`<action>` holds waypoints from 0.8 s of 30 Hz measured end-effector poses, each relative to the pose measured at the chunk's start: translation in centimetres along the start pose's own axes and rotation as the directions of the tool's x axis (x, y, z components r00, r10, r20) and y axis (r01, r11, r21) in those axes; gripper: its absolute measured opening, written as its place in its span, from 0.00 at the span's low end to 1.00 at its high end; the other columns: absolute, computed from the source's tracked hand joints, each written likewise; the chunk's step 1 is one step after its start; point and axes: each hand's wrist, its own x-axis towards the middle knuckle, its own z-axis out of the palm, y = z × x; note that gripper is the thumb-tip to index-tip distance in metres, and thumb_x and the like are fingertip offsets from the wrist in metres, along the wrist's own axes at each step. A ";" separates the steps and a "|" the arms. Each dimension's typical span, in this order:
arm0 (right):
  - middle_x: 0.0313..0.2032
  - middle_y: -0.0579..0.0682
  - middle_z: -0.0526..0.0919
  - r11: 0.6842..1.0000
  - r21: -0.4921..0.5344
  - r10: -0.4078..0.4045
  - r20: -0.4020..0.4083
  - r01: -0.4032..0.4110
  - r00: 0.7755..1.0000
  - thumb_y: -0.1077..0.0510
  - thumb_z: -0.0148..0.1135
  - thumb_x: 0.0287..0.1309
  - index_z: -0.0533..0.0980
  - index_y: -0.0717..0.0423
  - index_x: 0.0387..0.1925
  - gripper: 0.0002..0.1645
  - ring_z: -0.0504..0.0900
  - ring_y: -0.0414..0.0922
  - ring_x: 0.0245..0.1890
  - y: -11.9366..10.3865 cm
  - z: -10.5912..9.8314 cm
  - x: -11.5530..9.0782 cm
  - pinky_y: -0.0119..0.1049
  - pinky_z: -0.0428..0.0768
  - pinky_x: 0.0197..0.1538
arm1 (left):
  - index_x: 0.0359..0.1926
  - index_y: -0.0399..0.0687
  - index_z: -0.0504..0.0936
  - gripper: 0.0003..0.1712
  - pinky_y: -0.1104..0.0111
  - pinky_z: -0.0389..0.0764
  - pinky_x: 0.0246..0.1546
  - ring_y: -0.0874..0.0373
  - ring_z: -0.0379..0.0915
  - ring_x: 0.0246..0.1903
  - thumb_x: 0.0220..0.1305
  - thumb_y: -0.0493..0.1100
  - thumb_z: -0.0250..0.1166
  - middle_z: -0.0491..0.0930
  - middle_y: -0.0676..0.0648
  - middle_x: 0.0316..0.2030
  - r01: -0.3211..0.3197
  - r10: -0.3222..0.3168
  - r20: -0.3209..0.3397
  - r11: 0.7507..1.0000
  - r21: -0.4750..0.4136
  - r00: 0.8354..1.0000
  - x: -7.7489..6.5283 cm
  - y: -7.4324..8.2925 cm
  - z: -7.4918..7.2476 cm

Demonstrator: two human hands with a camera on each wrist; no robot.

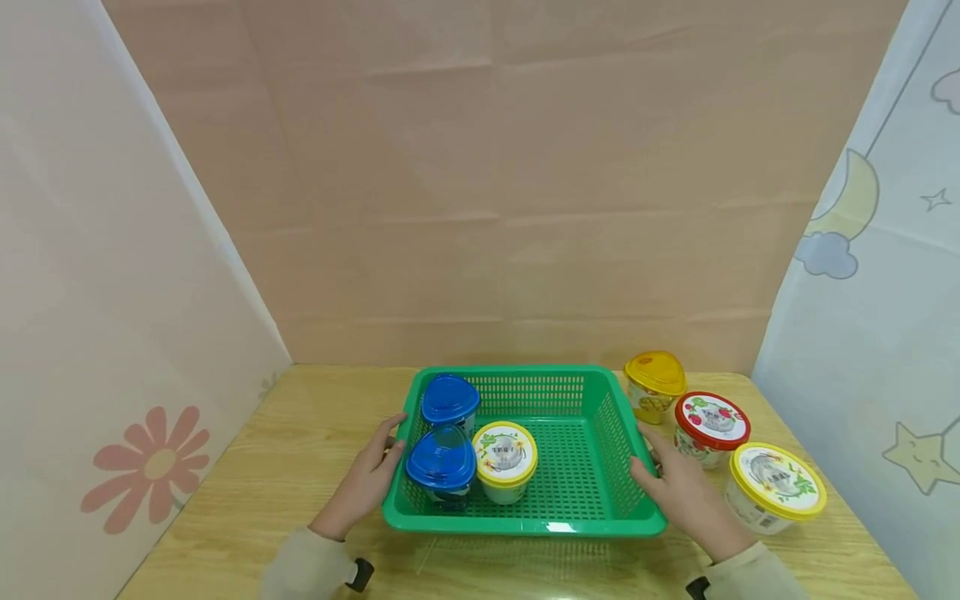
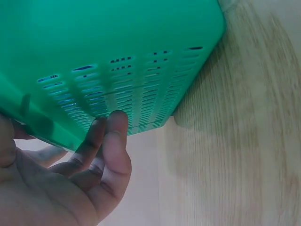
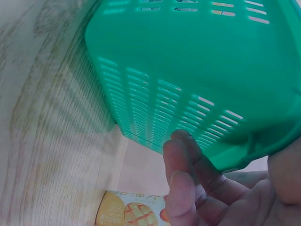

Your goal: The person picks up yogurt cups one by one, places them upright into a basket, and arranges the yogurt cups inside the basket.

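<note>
A green plastic basket (image 1: 528, 525) with slotted walls is held between my two hands. My left hand (image 1: 367, 479) grips its left rim, thumb on top; in the left wrist view the fingers (image 2: 117, 160) bend beneath the rim against the outer wall. On the opposite side my right hand (image 1: 682, 487) grips the right rim likewise, its fingers (image 3: 181, 160) under the edge. Inside, toward the left, stand a blue-lidded cup (image 1: 450, 400), a second blue-lidded cup (image 1: 441, 460) nearer me, and a tub with a yellow-rimmed white lid (image 1: 507, 454).
Right of the basket, a yellow-lidded cup (image 1: 655, 375), a red-rimmed tub (image 1: 712, 421) and a larger yellow-rimmed tub (image 1: 778, 483) stand in a slanting row, close to my right hand. The wooden table (image 1: 247, 492) meets a tan backdrop (image 1: 487, 208) behind and pale side panels.
</note>
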 end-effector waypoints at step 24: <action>0.41 0.55 0.85 0.999 -0.013 -0.032 -0.019 0.031 0.999 0.48 0.55 0.71 0.60 0.67 0.71 0.37 0.81 0.45 0.35 0.4 0.1 0.1 0.43 0.80 0.37 | 0.78 0.50 0.54 0.30 0.61 0.84 0.40 0.53 0.81 0.41 0.81 0.46 0.45 0.76 0.38 0.52 0.002 -0.001 -0.011 1.000 0.021 1.000 0.0 -0.4 0.4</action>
